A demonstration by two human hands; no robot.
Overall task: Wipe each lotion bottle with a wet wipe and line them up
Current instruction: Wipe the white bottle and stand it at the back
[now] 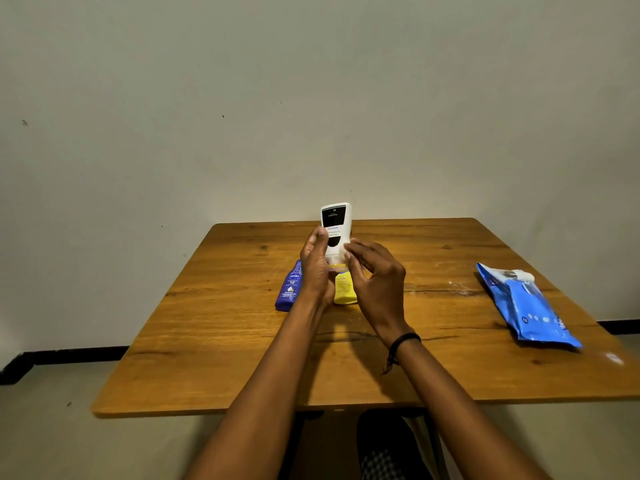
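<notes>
A white lotion bottle [335, 227] with a black label is held upright above the middle of the wooden table [221, 327]. My left hand [315, 268] grips its left side, thumb against the label. My right hand [375, 278] pinches the bottle's lower right side with curled fingers; whether a wipe lies under them I cannot tell. Behind my left hand a dark blue lotion bottle [290, 287] lies on the table. A small yellow bottle [344, 289] lies between my hands.
A blue pack of wet wipes [530, 306] lies flat near the table's right edge, with a white wipe showing at its far end. The table stands against a plain wall. A dark band circles my right wrist.
</notes>
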